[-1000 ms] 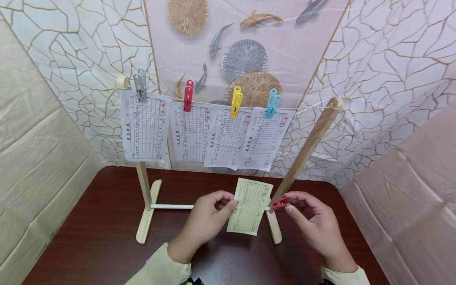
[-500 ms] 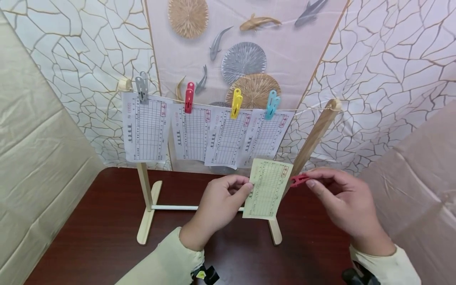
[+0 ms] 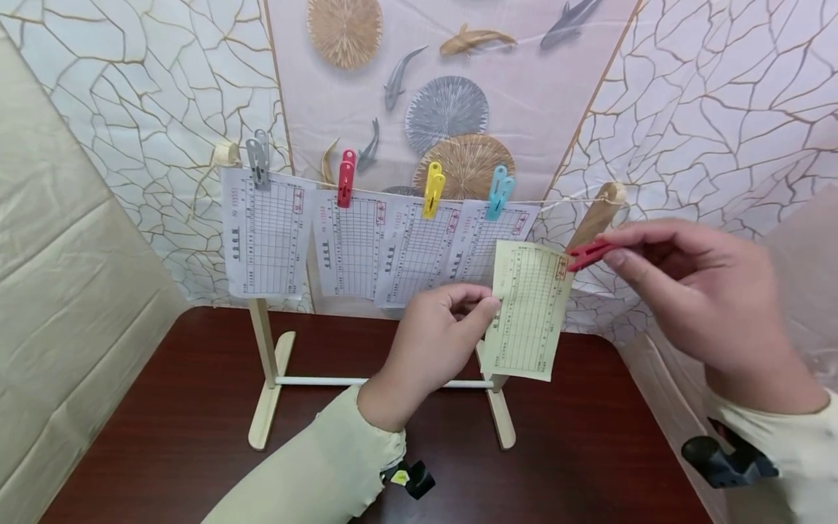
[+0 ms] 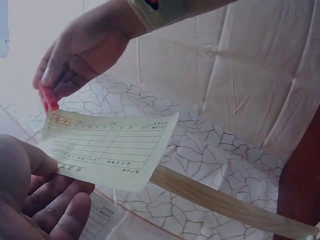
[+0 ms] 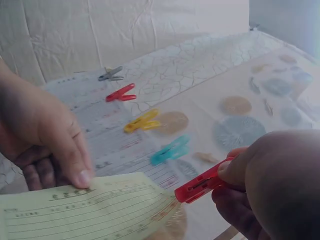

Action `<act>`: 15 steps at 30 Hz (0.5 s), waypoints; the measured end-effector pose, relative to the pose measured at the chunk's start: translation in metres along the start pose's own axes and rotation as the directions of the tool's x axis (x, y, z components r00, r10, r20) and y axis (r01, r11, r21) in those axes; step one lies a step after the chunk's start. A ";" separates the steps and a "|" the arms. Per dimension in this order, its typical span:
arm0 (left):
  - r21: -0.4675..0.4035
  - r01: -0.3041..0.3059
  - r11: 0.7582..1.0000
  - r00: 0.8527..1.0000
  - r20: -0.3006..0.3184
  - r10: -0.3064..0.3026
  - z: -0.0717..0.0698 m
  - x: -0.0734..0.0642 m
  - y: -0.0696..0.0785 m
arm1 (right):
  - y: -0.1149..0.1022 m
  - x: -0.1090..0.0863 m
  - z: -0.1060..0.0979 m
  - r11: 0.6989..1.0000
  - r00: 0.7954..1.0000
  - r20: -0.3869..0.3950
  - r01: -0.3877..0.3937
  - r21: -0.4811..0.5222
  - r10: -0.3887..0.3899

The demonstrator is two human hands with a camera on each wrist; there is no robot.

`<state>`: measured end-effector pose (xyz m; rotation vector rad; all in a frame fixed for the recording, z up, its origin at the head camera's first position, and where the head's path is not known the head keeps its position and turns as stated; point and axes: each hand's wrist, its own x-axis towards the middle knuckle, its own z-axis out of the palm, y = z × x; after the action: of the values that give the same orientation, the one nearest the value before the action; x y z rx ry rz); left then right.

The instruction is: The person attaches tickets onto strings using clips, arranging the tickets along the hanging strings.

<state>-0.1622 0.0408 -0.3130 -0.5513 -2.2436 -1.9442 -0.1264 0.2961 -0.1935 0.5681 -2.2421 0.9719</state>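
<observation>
My left hand (image 3: pixel 428 346) pinches the left edge of a pale yellow printed slip (image 3: pixel 529 313) between thumb and fingers. The slip hangs in front of the lower right of the line, overlapping the rightmost white slip (image 3: pixel 478 262) in the head view. Between the thumb and fingers of my right hand (image 3: pixel 713 298) is a red clothespin (image 3: pixel 592 253), its tip right at the slip's upper right corner. In the right wrist view that clothespin (image 5: pixel 200 187) meets the slip's corner by the red stamp. The left wrist view shows the slip (image 4: pixel 115 145) stretched out from my left thumb.
Several white slips hang from a string (image 3: pixel 556 201) by grey (image 3: pixel 257 164), red (image 3: pixel 346 178), yellow (image 3: pixel 433 191) and light blue (image 3: pixel 500 193) clothespins. The string runs between wooden posts, the right post (image 3: pixel 592 218) partly covered. A white rod (image 3: pixel 321 380) joins their feet above the dark table (image 3: pixel 196 422).
Both hands have risen and moved right, the left carrying the yellow slip, the right the red clothespin. The clothespin, apart from the slip earlier, has come up to its upper right corner.
</observation>
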 end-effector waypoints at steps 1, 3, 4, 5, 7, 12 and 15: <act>-0.003 -0.008 1.000 1.000 0.000 0.008 0.000 0.002 0.002 | -0.003 0.005 -0.002 1.000 1.000 0.007 0.004 -0.013 -0.004; -0.011 -0.016 1.000 1.000 -0.001 0.016 0.000 0.004 0.006 | -0.009 0.015 -0.007 0.999 1.000 0.012 0.018 -0.040 -0.018; -0.013 -0.020 1.000 1.000 -0.001 0.020 0.000 0.006 0.007 | -0.012 0.019 -0.009 0.999 1.000 0.017 0.017 -0.040 -0.016; -0.014 -0.023 1.000 1.000 0.001 0.023 0.000 0.008 0.009 | -0.015 0.023 -0.012 0.999 1.000 0.022 0.007 -0.040 -0.006; -0.013 -0.032 0.999 0.999 0.003 0.032 0.001 0.011 0.012 | -0.019 0.031 -0.015 0.998 1.000 0.021 0.007 -0.063 -0.006; 0.000 -0.071 0.998 0.998 0.000 0.071 0.005 0.020 0.021 | -0.024 0.050 -0.021 0.991 0.999 0.030 0.046 -0.123 -0.042; -0.002 -0.088 0.996 0.996 -0.010 0.088 0.008 0.025 0.025 | -0.025 0.063 -0.024 0.992 0.999 0.037 0.011 -0.127 -0.006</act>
<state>-0.1758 0.0566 -0.2827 -0.6288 -2.1728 -1.9034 -0.1473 0.2898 -0.1249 0.5424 -2.3128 0.8130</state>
